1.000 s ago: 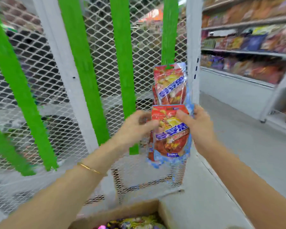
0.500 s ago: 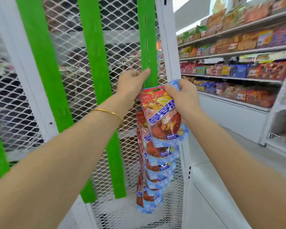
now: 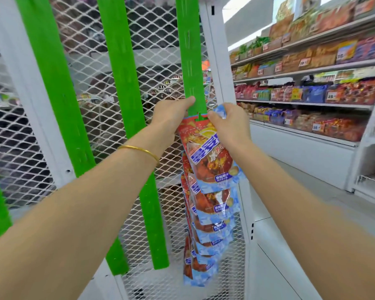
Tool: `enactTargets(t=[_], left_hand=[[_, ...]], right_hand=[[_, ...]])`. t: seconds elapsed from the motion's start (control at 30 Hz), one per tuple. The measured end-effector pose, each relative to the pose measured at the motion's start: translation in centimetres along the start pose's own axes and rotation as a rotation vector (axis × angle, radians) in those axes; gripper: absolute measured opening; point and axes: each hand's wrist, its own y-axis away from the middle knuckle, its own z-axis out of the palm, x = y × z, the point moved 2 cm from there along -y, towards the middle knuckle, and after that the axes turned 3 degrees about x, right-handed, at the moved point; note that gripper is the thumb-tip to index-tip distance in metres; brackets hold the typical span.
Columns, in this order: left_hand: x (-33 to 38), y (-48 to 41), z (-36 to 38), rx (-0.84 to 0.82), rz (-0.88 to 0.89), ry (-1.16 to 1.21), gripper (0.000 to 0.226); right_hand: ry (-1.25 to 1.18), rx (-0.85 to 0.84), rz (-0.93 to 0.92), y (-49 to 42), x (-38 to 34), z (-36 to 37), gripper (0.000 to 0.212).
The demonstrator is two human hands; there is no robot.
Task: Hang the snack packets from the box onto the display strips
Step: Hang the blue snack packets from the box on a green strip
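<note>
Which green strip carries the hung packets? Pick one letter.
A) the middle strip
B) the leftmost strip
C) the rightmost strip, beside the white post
C: the hung packets run down the rightmost strip, which the left hand grips while the right hand pinches the top packet at its tab.

The display strip (image 3: pixel 191 61) runs out past the top edge, and its lower length is hidden behind the hanging packets (image 3: pixel 212 213). These overlap, so only the top packet (image 3: pixel 210 161) shows its face (the rest show only slivers). The left hand (image 3: pixel 169 120) has its fingers out of sight behind the strip. The right hand (image 3: pixel 227 122), gripping, covers the top packet's upper corner. Labels on the shelves (image 3: pixel 312 94) blur beyond reading, as do goods behind the mesh (image 3: pixel 139 50).
</note>
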Motion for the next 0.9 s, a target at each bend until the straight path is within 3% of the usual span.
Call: enactTargets(t=[0.1, 0.2, 0.23, 0.3, 0.4, 0.53, 0.77, 0.9], left_hand=[[-0.4, 0.2, -0.2, -0.018, 0.014, -0.016, 0.025], [-1.0, 1.9, -1.0, -0.025, 0.137, -0.169, 0.031], [-1.4, 2.9, -1.5, -0.019, 0.191, -0.223, 0.034], [-2.6, 5.4, -3.0, 0.003, 0.260, -0.269, 0.041], [-6.1, 10.1, -6.7, 0.015, 0.306, -0.276, 0.035], [-15.3, 17.5, -13.3, -0.119, 0.114, -0.326, 0.022], [-32.8, 28.1, -29.1, -0.096, -0.469, -0.476, 0.024], [-35.3, 29.4, -33.9, -0.024, -0.562, -0.540, 0.016]], right_hand=[[0.003, -0.024, 0.052, 1.3, 0.8, 0.0, 0.033], [0.046, -0.023, 0.100, 2.5, 1.0, -0.3, 0.020], [0.098, 0.004, 0.106, 3.1, 0.9, -0.6, 0.032], [0.179, 0.118, 0.063, 4.9, 0.4, -1.0, 0.042], [0.054, 0.143, -0.083, 10.7, -0.8, -0.4, 0.033], [-0.088, -0.222, -0.101, 21.7, 0.0, 4.6, 0.026], [0.010, -1.011, 0.312, 45.3, 7.2, 17.2, 0.021], [0.131, -1.199, 0.475, 53.5, 9.6, 21.8, 0.031]])
